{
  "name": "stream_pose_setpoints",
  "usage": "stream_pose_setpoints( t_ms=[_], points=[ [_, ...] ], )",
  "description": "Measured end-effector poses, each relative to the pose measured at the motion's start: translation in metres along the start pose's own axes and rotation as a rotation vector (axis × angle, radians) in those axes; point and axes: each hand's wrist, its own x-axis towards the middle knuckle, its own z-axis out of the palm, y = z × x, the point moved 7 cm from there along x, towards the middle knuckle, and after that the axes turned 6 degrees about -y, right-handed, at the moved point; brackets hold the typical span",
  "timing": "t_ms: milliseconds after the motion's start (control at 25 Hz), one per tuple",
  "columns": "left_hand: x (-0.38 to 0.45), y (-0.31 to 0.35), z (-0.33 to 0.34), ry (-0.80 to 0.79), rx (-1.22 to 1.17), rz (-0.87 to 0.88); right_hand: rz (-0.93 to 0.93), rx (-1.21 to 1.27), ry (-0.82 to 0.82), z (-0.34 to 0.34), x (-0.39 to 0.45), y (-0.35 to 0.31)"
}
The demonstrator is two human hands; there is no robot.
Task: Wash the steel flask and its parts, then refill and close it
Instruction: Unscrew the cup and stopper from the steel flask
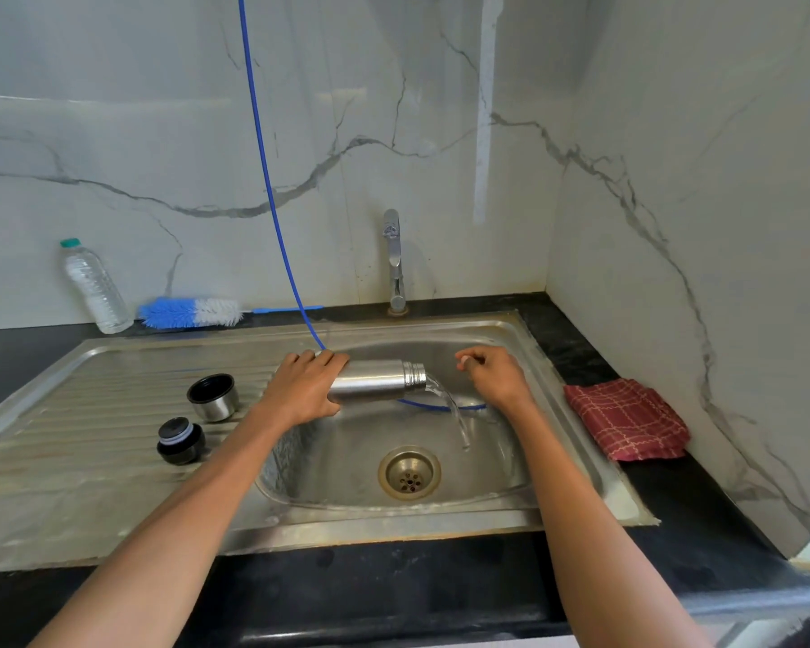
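On the drainboard, the steel cup (213,397) and stopper (180,440) are waiting off the flask. The left hand (307,388) is gripping the flask (377,380), tipping rinse water into the sink (510,498); the right hand (494,376) is hovering loosely curled, holding nothing visible. Refilling and closing likely remain.

silver flask (375,380), red checked cloth (626,417), blue-white brush (190,311)

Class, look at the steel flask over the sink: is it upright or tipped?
Tipped. The left hand holds the steel flask on its side over the sink, open threaded mouth pointing right, and water pours out.
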Motion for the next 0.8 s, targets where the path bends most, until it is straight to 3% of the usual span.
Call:
stream_pose_setpoints(
  t_ms=[800],
  points=[
    [0.023,0.005,-0.053,0.037,0.366,0.107,0.021,-0.088,-0.145,0.023,0.004,0.003]
  ],
)
